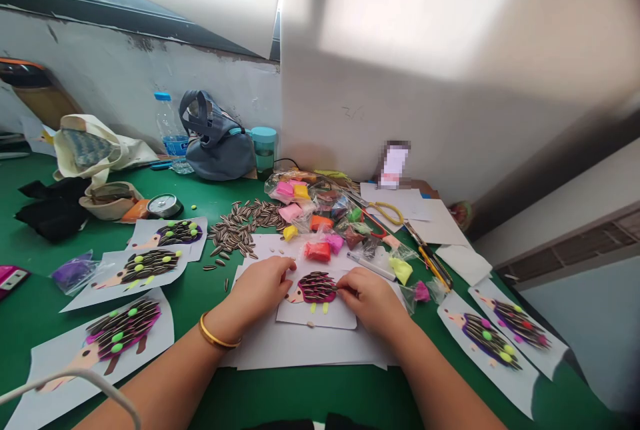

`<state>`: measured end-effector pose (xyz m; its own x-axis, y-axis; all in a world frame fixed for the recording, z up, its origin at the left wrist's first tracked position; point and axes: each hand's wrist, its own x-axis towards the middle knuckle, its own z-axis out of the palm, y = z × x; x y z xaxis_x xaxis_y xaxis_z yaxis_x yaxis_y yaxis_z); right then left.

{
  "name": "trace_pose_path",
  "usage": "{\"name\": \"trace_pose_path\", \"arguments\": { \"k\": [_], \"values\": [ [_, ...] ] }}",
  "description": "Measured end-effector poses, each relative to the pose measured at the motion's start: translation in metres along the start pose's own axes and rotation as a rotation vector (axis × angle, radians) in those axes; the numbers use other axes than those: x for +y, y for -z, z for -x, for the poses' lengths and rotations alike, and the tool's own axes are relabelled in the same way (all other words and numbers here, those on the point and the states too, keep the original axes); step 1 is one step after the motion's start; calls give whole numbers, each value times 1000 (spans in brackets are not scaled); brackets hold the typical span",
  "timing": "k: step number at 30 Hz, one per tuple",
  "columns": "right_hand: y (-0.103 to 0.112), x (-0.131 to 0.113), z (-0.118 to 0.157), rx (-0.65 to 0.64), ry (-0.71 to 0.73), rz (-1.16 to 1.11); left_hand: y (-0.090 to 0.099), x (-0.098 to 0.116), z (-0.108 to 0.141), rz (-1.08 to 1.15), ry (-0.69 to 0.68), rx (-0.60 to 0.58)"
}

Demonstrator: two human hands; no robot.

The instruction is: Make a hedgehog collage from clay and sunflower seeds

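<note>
On a small white card (pixel 300 315) lies a clay hedgehog (pixel 319 287), with a pink face, a magenta body covered in rows of sunflower seeds and yellow-green feet. My right hand (pixel 373 300) pinches a sunflower seed at the right end of the body, mostly hidden by the fingertips. At the card's left side rests my left hand (pixel 263 287), a gold bangle on its wrist; the fingers are loosely bent, with thumb and forefinger apart and nothing seen between them. White sheets (pixel 310 353) lie under the card. A loose pale seed (pixel 311 325) sits near its bottom edge.
Behind my left hand is a sunflower seed pile (pixel 235 230). Bagged coloured clay (pixel 317 252), yellow scissors (pixel 387 211) and a marker (pixel 370 265) lie beyond the card. Hedgehog cards (pixel 43 363) flank both sides. A cable (pixel 75 373) crosses at lower left. Bottle (pixel 175 143), bag (pixel 220 153) and cup (pixel 263 150) stand behind.
</note>
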<state>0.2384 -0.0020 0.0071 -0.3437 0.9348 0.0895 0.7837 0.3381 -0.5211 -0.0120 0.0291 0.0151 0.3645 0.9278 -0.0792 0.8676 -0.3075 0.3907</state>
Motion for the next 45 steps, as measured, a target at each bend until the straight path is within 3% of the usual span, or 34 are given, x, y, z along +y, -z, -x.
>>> {"name": "trace_pose_path", "arguments": {
  "k": [10, 28, 45],
  "values": [
    [-2, -4, 1, -10, -31, 57, 0, -1, 0, 15, 1, -2],
    [-8, 1, 0, -3, 70, 156, 0, -1, 0, 3, 12, -4],
    [-15, -2, -2, -3, 76, 268, 2, 2, 1, 15, 9, -16]
  ]
}}
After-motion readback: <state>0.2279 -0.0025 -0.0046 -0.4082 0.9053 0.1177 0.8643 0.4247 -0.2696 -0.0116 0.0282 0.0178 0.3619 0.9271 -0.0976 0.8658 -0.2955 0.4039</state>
